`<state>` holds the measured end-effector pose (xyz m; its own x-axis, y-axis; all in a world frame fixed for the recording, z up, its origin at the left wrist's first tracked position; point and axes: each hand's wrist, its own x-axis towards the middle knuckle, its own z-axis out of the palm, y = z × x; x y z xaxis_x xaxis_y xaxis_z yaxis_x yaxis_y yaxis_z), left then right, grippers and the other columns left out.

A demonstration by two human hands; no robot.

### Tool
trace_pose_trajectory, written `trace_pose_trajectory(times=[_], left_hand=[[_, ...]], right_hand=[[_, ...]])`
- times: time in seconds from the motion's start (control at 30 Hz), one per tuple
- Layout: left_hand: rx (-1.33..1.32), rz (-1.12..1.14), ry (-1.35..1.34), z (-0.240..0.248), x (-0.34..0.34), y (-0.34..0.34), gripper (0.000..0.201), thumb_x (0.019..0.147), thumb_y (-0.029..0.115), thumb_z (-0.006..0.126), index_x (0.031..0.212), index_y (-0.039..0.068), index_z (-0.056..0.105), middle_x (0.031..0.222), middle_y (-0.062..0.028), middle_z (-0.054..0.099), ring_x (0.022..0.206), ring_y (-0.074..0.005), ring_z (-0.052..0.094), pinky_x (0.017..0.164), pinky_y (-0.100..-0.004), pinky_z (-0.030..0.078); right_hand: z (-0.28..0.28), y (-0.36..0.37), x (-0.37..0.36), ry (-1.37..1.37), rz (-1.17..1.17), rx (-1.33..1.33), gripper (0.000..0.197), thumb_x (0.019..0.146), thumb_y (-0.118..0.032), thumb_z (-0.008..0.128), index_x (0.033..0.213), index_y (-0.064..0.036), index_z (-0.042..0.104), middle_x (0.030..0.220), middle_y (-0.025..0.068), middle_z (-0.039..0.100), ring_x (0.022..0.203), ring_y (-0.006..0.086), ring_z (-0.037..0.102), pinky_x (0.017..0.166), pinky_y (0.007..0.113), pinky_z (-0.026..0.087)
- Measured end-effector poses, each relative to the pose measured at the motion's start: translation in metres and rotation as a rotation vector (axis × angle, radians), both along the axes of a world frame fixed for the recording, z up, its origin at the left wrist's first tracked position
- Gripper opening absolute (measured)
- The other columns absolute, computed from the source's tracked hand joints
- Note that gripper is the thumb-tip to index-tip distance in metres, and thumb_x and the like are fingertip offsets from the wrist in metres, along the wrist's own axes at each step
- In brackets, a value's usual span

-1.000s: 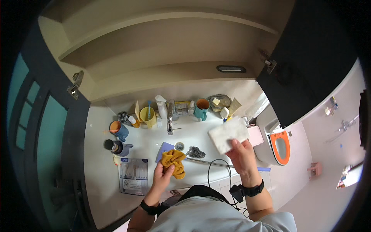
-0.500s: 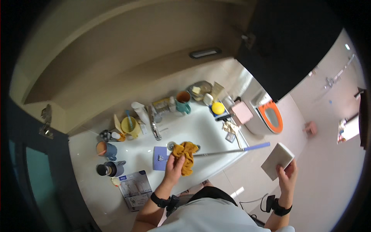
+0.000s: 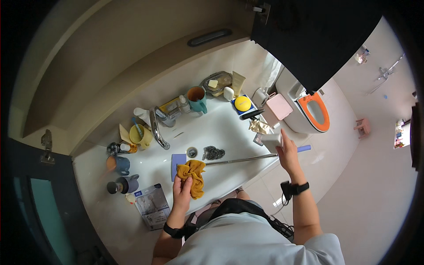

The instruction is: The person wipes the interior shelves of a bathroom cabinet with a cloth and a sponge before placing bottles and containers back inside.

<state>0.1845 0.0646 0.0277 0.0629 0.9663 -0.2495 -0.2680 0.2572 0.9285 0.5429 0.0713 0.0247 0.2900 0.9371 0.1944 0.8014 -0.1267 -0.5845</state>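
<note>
We have both hands out over the white basin (image 3: 229, 132), and each grip is closed on something. Our left hand (image 3: 182, 192) pinches a crumpled mustard cloth (image 3: 193, 176), thumb on top, with the cloth bunched beyond the fingertips and overlapping the purple flat head (image 3: 178, 162) of a long tool; we cannot tell whether the 2 touch. Our right hand (image 3: 289, 154) grips a white block (image 3: 271, 141) between thumb and fingers, at the basin's right end. The block lies on the left side of that grip, turned inward, and well to the right of the cloth and slightly farther from our body. We see it foreshortened, so its long axis is hard to tell. Below it, the tool's metal pole (image 3: 240, 159) runs from left to right, climbing a little, until its purple handle (image 3: 304, 148) shows past our right wrist. The right hand is the nearer of the 2 to the gold wrapper (image 3: 259, 126) and the yellow round item (image 3: 242, 104), while the left is nearer to the drain (image 3: 191, 152) and the dark scouring wad (image 3: 215, 153).
</note>
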Motion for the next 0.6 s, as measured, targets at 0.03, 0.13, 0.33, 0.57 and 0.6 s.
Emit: trace_pose_trajectory(times=[0.03,0.13,0.33,0.57,0.6], left_hand=[[0.011,-0.004,0.009,0.001,0.001,-0.003,0.032,0.088,0.01,0.05,0.118,0.003,0.043,0.109,-0.0039,0.052,0.098,-0.0115,0.049,0.085,-0.0266,0.041],[0.032,0.02,0.029,0.0,0.004,-0.009,0.032,0.088,0.01,0.049,0.118,0.003,0.043,0.109,-0.0042,0.052,0.098,-0.0116,0.05,0.085,-0.0266,0.041],[-0.038,0.052,-0.065,0.012,0.017,-0.006,0.035,0.09,0.014,0.041,0.123,0.001,0.038,0.118,-0.0088,0.049,0.108,-0.019,0.048,0.091,-0.032,0.039],[-0.036,-0.016,-0.242,0.033,0.038,0.013,0.039,0.091,0.017,0.039,0.127,0.001,0.035,0.122,-0.0071,0.044,0.112,-0.0159,0.043,0.096,-0.0299,0.032],[-0.036,-0.055,-0.253,0.035,0.039,0.014,0.039,0.091,0.016,0.038,0.127,0.001,0.034,0.123,-0.0074,0.044,0.112,-0.016,0.042,0.097,-0.0298,0.031]], right_hand=[[-0.006,0.01,0.005,0.008,0.007,0.003,0.042,0.067,0.001,0.062,0.106,-0.0046,0.047,0.089,0.012,0.059,0.084,0.0293,0.055,0.078,0.039,0.041],[-0.032,0.037,0.02,-0.189,0.135,-0.312,0.041,0.069,-0.009,0.062,0.108,-0.0111,0.05,0.093,0.0119,0.058,0.09,0.0294,0.053,0.077,0.042,0.039],[-0.083,0.062,0.045,-0.205,0.241,-0.392,0.02,0.074,-0.012,0.053,0.094,-0.0125,0.059,0.094,0.0138,0.057,0.092,0.0326,0.051,0.077,0.042,0.041],[-0.041,0.058,-0.014,0.212,0.375,-0.098,0.034,0.072,-0.017,0.067,0.101,-0.0021,0.056,0.097,0.0149,0.056,0.088,0.0291,0.053,0.076,0.035,0.045],[-0.012,0.055,-0.04,0.497,0.421,-0.322,0.038,0.078,-0.019,0.063,0.11,-0.001,0.053,0.105,0.0136,0.057,0.092,0.0232,0.054,0.078,0.031,0.045]])
